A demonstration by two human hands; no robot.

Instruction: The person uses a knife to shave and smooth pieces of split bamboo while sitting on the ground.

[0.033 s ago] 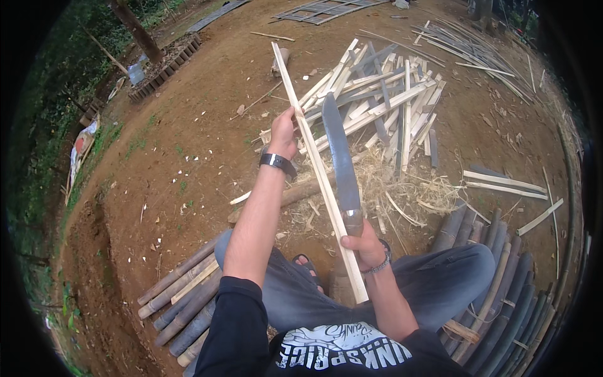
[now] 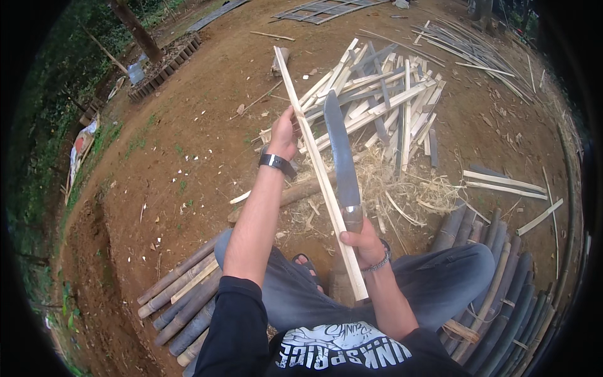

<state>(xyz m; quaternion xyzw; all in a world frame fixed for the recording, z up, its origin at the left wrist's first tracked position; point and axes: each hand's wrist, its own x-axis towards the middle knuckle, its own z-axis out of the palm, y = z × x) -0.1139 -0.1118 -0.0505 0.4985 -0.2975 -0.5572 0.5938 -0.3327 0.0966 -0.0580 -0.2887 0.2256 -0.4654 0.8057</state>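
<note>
A long pale split-bamboo strip (image 2: 320, 163) slants in front of me, from far left to near right. My left hand (image 2: 284, 136) is closed around its upper part, and a dark-banded watch (image 2: 274, 161) is on that wrist. In my right hand (image 2: 366, 245) is the handle of a machete (image 2: 341, 154), with the blade pointing away from me, just right of the strip. My right thumb rests against the strip's lower part. The right fingers are partly hidden behind the handle.
Beyond my hands lies a heap of split strips (image 2: 402, 103) with curly shavings (image 2: 414, 191) near it. Bamboo poles (image 2: 195, 301) lie at my left, and more bamboo poles (image 2: 502, 295) at my right. A log (image 2: 295, 193) rests on the brown soil (image 2: 188, 125).
The strip's far end has dropped back very slightly toward me, and the machete's tip has shifted a little away. Both hands keep their hold.
</note>
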